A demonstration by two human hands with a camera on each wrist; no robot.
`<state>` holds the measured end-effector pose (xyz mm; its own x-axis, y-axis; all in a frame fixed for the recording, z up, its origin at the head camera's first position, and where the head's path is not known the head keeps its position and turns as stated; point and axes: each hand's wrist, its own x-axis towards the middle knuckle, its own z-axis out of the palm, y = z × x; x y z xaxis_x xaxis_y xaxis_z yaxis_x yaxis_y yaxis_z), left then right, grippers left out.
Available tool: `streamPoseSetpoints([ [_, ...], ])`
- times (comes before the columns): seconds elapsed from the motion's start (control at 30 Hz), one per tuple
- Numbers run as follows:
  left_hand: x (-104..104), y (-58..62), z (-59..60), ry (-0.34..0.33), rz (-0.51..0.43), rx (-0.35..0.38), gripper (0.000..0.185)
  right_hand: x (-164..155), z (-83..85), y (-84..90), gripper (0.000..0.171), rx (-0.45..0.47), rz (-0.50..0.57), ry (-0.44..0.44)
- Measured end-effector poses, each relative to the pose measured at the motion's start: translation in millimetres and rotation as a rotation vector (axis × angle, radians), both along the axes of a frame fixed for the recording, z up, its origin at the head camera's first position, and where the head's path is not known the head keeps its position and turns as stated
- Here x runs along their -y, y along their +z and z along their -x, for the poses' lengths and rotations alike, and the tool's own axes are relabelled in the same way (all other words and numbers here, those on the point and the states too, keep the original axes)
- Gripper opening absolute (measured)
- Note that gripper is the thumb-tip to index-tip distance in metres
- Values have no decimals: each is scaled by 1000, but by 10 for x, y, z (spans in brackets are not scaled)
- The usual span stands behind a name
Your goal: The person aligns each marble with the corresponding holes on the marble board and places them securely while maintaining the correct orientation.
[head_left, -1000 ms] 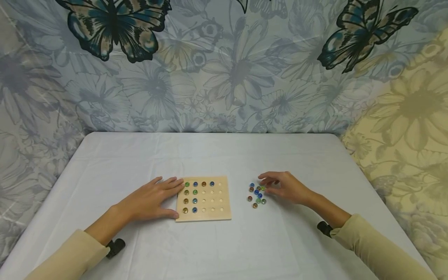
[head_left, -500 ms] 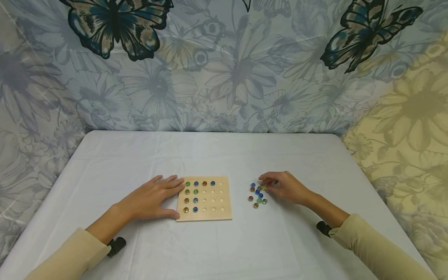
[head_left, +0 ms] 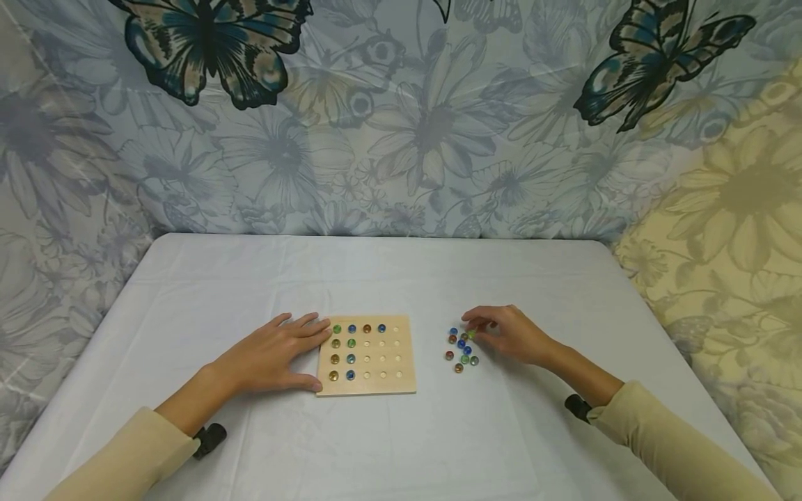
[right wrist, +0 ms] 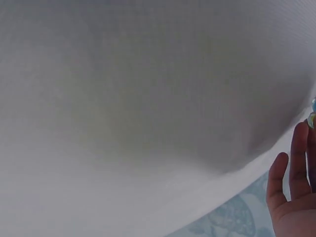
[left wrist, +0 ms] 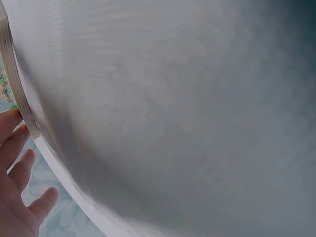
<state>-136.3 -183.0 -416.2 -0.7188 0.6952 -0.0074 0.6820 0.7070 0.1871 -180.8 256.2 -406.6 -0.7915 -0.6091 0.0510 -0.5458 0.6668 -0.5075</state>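
Note:
A wooden board with rows of round hollows lies flat in the head view. Glass marbles fill its left column, the second column and part of the top row. My left hand rests against the board's left edge with fingers spread, the thumb at the near corner and fingertips at the far one. To the right of the board lies a loose group of marbles. My right hand is at its far right side, thumb and finger pinching a green marble. In the right wrist view that marble shows only partly at the fingertips.
A white cloth covers the table. Its far edge meets a hanging fabric printed with flowers and butterflies. A dark wrist camera sits under the left cuff, and another camera under the right.
The green marble at my right fingertips has shifted very slightly away from the group. My left hand stays in place on the board.

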Motion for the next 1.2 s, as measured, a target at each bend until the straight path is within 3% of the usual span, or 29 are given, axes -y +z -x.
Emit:
streamPoseSetpoints([
  [0.33, -2, 6, -3, 2, -2, 4, 93, 123, -11, 80, 35, 11, 47, -6],
  [0.77, 8, -13, 21, -3, 13, -7, 95, 499, -21, 123, 30, 29, 89, 136],
  [1.2, 2, -4, 21, -2, 22, -10, 95, 843, -144, 95, 29, 62, 89, 243],
])
